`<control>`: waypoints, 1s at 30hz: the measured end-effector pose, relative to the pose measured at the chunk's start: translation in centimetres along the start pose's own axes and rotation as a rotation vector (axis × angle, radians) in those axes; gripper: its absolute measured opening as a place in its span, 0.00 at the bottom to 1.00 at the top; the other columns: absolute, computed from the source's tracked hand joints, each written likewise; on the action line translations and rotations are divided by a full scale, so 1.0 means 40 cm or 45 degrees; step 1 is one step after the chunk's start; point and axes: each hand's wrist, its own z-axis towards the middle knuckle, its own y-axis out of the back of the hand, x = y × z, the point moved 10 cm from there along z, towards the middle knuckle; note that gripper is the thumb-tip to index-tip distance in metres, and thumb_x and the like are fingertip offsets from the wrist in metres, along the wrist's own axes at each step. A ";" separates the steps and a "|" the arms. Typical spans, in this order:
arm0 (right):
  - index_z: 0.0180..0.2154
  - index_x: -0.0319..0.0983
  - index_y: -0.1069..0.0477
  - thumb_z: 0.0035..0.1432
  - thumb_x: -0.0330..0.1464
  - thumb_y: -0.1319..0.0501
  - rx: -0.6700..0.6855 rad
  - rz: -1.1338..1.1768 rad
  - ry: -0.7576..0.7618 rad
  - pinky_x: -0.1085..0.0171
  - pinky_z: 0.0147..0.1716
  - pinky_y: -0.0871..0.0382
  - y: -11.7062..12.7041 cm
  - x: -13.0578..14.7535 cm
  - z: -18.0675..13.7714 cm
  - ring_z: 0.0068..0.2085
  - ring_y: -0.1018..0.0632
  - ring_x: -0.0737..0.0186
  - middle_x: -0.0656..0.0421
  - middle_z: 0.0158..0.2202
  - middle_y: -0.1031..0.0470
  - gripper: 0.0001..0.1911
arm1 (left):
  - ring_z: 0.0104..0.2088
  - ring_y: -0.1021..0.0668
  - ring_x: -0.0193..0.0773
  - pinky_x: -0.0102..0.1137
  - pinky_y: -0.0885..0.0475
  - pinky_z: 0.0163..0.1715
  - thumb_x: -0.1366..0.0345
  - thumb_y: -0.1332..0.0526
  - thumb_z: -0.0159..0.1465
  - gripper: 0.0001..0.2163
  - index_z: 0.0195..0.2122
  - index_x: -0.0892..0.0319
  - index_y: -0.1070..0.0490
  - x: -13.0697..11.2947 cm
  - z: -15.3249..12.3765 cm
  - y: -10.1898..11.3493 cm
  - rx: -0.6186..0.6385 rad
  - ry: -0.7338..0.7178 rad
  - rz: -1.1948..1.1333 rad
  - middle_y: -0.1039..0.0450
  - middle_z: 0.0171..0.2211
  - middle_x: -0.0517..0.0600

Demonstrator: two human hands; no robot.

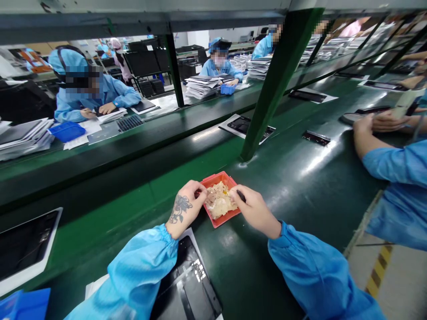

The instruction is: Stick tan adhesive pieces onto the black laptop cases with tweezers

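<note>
A small red tray [213,180] full of pale, translucent little pieces [218,203] sits on the green conveyor belt in front of me. My left hand [183,208], tattooed on its back, rests at the tray's left edge with fingers curled in a pinch over the pieces. My right hand [254,209] is at the tray's right edge, fingers closed around a thin dark tool [240,196] whose tip reaches into the tray. A black laptop part [187,284] on white paper lies under my left forearm.
A green post [267,98] stands just behind the tray. Another laptop part [25,246] lies at far left, more [245,126] farther along the belt. A co-worker's arms in blue sleeves [393,164] work at the right. Other people sit across the line with stacks of parts [200,86].
</note>
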 end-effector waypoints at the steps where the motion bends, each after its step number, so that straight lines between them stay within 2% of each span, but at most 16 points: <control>1: 0.29 0.40 0.36 0.66 0.35 0.49 -0.001 0.003 -0.001 0.65 0.32 0.37 0.000 -0.002 0.000 0.31 0.29 0.63 0.60 0.28 0.30 0.13 | 0.32 0.28 0.36 0.30 0.34 0.34 0.67 0.42 0.60 0.07 0.25 0.60 0.30 -0.009 0.007 -0.003 -0.009 -0.036 0.076 0.31 0.29 0.48; 3: 0.29 0.40 0.36 0.66 0.35 0.49 0.009 0.032 0.009 0.66 0.32 0.37 -0.002 -0.004 0.000 0.31 0.29 0.63 0.61 0.28 0.30 0.13 | 0.33 0.29 0.37 0.32 0.34 0.36 0.67 0.43 0.60 0.08 0.25 0.60 0.28 -0.033 0.020 -0.020 0.016 -0.117 0.168 0.32 0.29 0.48; 5: 0.28 0.40 0.36 0.66 0.35 0.49 0.021 0.085 0.018 0.66 0.32 0.37 -0.004 -0.005 -0.001 0.31 0.29 0.64 0.61 0.28 0.31 0.13 | 0.36 0.28 0.38 0.32 0.34 0.38 0.70 0.45 0.60 0.09 0.31 0.59 0.24 -0.050 0.029 -0.036 0.065 -0.149 0.144 0.32 0.32 0.49; 8: 0.29 0.40 0.35 0.66 0.34 0.48 0.067 0.190 0.051 0.67 0.33 0.37 -0.010 0.005 -0.003 0.32 0.29 0.65 0.61 0.29 0.30 0.12 | 0.35 0.27 0.37 0.31 0.33 0.37 0.70 0.45 0.60 0.10 0.37 0.60 0.23 -0.031 0.026 -0.062 0.216 0.060 -0.257 0.30 0.33 0.50; 11: 0.30 0.39 0.34 0.66 0.33 0.48 0.109 0.241 0.093 0.68 0.34 0.36 -0.017 0.018 -0.005 0.32 0.29 0.66 0.62 0.30 0.29 0.11 | 0.29 0.29 0.34 0.28 0.34 0.31 0.65 0.40 0.60 0.07 0.33 0.63 0.24 -0.025 -0.008 -0.103 0.456 0.283 -0.774 0.29 0.28 0.49; 13: 0.31 0.39 0.33 0.65 0.33 0.47 0.116 0.236 0.100 0.67 0.34 0.36 -0.021 0.020 -0.007 0.32 0.28 0.65 0.61 0.31 0.28 0.10 | 0.27 0.30 0.31 0.26 0.36 0.28 0.65 0.37 0.58 0.06 0.30 0.64 0.25 -0.034 -0.025 -0.108 0.508 0.321 -0.935 0.30 0.27 0.48; 15: 0.32 0.39 0.31 0.64 0.33 0.45 0.040 0.209 0.068 0.67 0.33 0.36 -0.010 0.012 -0.008 0.32 0.28 0.65 0.61 0.31 0.27 0.08 | 0.27 0.30 0.31 0.25 0.36 0.29 0.66 0.36 0.57 0.06 0.30 0.64 0.25 -0.033 -0.031 -0.096 0.456 0.317 -0.928 0.29 0.26 0.47; 19: 0.32 0.40 0.27 0.60 0.34 0.40 -0.179 0.133 0.031 0.66 0.32 0.34 0.027 0.003 -0.016 0.31 0.26 0.64 0.61 0.29 0.26 0.06 | 0.31 0.27 0.33 0.27 0.33 0.34 0.63 0.37 0.59 0.07 0.32 0.62 0.24 -0.034 -0.024 -0.062 0.288 0.206 -0.700 0.27 0.31 0.49; 24: 0.37 0.40 0.23 0.60 0.32 0.40 -0.071 0.226 0.131 0.65 0.39 0.30 0.002 0.028 -0.017 0.38 0.23 0.61 0.58 0.38 0.22 0.07 | 0.34 0.25 0.36 0.28 0.32 0.36 0.64 0.37 0.60 0.06 0.32 0.61 0.22 -0.064 -0.025 -0.044 0.237 -0.004 -0.501 0.26 0.32 0.50; 30: 0.35 0.41 0.23 0.61 0.32 0.41 -0.008 0.290 0.101 0.66 0.38 0.29 -0.004 0.021 -0.013 0.36 0.22 0.63 0.60 0.36 0.21 0.08 | 0.34 0.24 0.36 0.28 0.31 0.37 0.66 0.39 0.62 0.07 0.33 0.61 0.22 -0.086 -0.033 -0.043 0.261 -0.073 -0.419 0.25 0.32 0.51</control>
